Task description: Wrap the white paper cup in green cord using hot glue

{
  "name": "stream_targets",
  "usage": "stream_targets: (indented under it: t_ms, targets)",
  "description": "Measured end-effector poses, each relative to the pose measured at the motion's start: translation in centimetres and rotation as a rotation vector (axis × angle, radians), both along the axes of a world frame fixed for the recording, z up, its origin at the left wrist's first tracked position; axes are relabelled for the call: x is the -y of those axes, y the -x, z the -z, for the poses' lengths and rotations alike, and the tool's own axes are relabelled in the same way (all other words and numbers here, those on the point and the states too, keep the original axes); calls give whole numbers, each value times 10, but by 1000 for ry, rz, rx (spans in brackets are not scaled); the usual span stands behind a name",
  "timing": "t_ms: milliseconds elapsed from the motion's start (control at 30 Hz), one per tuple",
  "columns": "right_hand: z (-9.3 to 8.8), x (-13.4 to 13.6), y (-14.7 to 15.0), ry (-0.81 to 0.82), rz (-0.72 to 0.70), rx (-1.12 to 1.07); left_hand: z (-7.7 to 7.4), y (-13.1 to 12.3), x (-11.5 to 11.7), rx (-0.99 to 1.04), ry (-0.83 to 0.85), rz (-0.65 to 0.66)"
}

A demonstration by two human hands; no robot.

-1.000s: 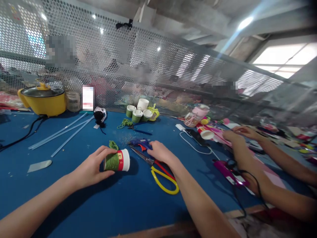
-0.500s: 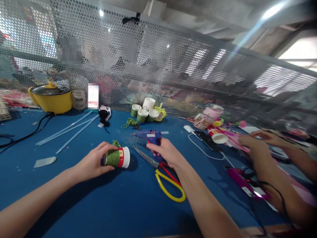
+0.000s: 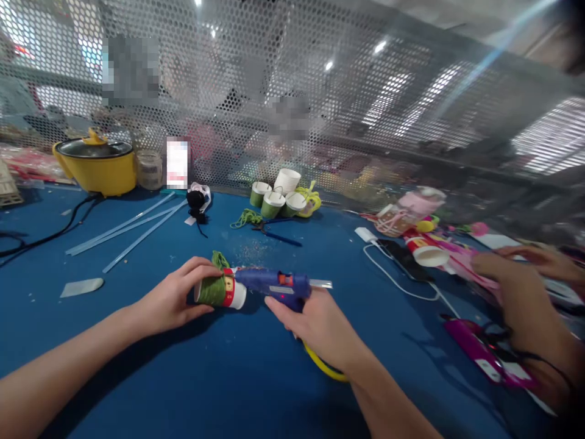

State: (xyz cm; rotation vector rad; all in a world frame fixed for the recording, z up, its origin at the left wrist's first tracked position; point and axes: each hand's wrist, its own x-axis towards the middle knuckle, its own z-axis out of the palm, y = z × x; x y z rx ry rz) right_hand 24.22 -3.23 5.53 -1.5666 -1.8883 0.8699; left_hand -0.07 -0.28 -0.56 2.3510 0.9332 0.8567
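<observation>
Left hand [image 3: 176, 297]: clamped on cup [image 3: 212, 291], left of frame centre
Right hand [image 3: 316, 318]: wrapped around glue gun [image 3: 274, 285], pointed at cup, mid-frame

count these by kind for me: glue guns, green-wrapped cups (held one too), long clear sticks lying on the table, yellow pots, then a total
Glue gun: 1
Green-wrapped cups: 4
Long clear sticks: 3
Yellow pot: 1
Total: 9

Looks like a craft workshop: shared blue tabletop [image 3: 183, 378], perforated metal partition [image 3: 205, 79] behind it, glue gun [image 3: 269, 283], clear sticks [image 3: 143, 236], green yarn [image 3: 247, 217], green-sided cups [image 3: 273, 209], purple power strip [image 3: 465, 343], co-worker's arms [image 3: 525, 299] at right.
</observation>
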Motion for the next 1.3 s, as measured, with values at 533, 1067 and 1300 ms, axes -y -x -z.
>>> stream_targets:
  t_ms: [533,1067,1300]
  targets:
    - [1,2,4,-109,-17,89,3,1,0,-13,-26,-3]
    - [-6,4,6,-78,-28,109,3,0,1,5,-12,-8]
    - [-7,6,5,-130,-25,165,-3,-2,2,29,77,-26]
